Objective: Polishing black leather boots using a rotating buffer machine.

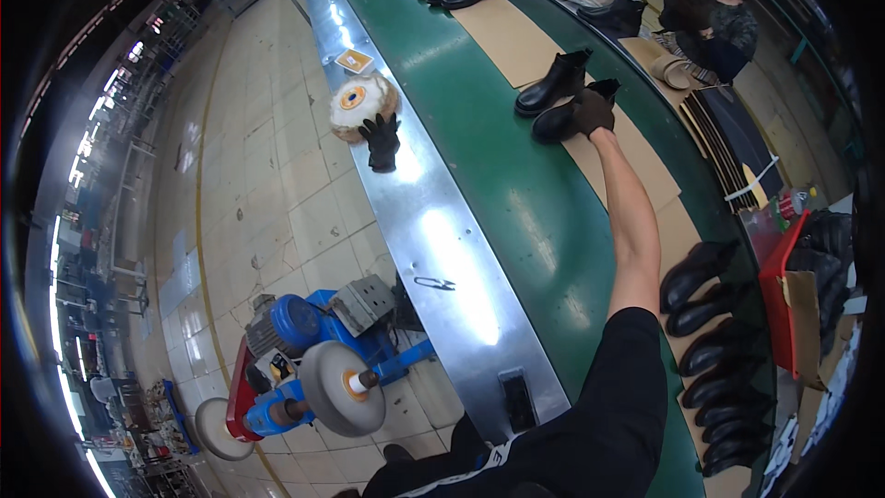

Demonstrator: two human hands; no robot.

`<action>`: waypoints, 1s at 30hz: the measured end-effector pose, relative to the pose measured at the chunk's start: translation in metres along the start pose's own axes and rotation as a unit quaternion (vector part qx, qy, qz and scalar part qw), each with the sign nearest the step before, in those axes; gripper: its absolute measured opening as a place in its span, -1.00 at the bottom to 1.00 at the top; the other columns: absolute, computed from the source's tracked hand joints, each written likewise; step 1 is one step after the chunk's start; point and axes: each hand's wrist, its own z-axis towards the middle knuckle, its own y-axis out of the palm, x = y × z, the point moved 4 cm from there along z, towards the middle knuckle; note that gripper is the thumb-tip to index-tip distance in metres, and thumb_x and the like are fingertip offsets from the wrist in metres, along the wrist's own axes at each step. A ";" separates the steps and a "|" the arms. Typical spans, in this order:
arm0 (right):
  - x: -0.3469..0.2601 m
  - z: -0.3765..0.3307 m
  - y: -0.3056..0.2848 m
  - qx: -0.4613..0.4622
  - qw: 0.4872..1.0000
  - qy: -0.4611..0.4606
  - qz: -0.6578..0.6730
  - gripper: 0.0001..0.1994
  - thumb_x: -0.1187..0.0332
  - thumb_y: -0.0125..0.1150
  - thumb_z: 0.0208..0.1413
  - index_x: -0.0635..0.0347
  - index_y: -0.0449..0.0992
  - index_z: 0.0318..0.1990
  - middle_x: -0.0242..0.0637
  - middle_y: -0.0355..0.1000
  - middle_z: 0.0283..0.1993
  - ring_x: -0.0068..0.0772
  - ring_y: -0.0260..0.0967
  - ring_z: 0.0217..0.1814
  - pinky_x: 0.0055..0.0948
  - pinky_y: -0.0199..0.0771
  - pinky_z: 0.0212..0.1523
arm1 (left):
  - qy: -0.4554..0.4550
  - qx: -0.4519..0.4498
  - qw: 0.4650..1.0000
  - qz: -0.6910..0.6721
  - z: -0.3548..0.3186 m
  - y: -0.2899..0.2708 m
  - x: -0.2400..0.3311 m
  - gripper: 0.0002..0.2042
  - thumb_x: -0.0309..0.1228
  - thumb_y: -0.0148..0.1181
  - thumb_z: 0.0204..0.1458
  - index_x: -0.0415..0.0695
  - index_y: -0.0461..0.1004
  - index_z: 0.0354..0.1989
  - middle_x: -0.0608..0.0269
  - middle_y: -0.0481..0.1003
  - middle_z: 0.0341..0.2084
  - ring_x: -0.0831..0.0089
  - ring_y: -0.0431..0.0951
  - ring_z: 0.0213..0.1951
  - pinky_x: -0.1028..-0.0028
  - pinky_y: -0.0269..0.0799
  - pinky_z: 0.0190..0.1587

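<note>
Fingers of the gloved right hand (593, 112) curl around the top of a black ankle boot (564, 120), gripping it where it stands on the green conveyor belt (516, 212), beside its partner boot (553, 83). Left hand is out of view.

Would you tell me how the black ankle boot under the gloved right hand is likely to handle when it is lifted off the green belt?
The right hand grips the nearer black boot at its shaft. The shaft stands by itself, so it probably holds its shape. The thick sole suggests moderate weight carried low; it should hang toe-down rather than flop. The shiny upper may be slippery, though the glove likely helps.
</note>
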 end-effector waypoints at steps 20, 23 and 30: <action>-0.223 -0.490 -0.264 0.194 0.972 -0.112 0.075 -0.29 0.47 0.29 -0.18 0.31 0.08 0.17 -0.17 0.20 0.12 -0.22 0.13 0.17 -0.29 0.05 0.18 | 0.499 -0.293 0.640 -0.505 -0.059 0.099 0.243 -0.42 -0.35 0.20 -0.10 -0.11 0.07 0.10 0.23 0.34 -0.19 0.42 0.37 -0.11 0.44 0.33 -0.04; -0.170 -0.545 -0.221 -0.136 0.862 0.184 0.453 -0.29 0.46 0.28 -0.19 0.30 0.08 0.18 -0.18 0.20 0.14 -0.19 0.17 0.15 -0.29 0.13 0.17 | 0.224 -0.438 0.631 -0.599 -0.029 0.110 0.199 -0.54 -0.12 0.05 0.05 -0.09 0.15 0.04 0.27 0.35 -0.21 0.46 0.41 -0.19 0.44 0.37 -0.08; -0.191 -0.677 -0.154 -0.391 0.459 0.490 0.630 -0.51 0.50 0.15 -0.10 0.25 0.26 0.07 -0.21 0.31 0.04 -0.27 0.29 0.07 -0.28 0.26 0.11 | 0.048 -0.437 0.661 -0.608 0.029 0.101 0.094 -0.36 0.24 -0.24 0.01 -0.15 0.36 -0.14 0.14 0.44 -0.23 0.29 0.46 -0.19 0.32 0.35 -0.02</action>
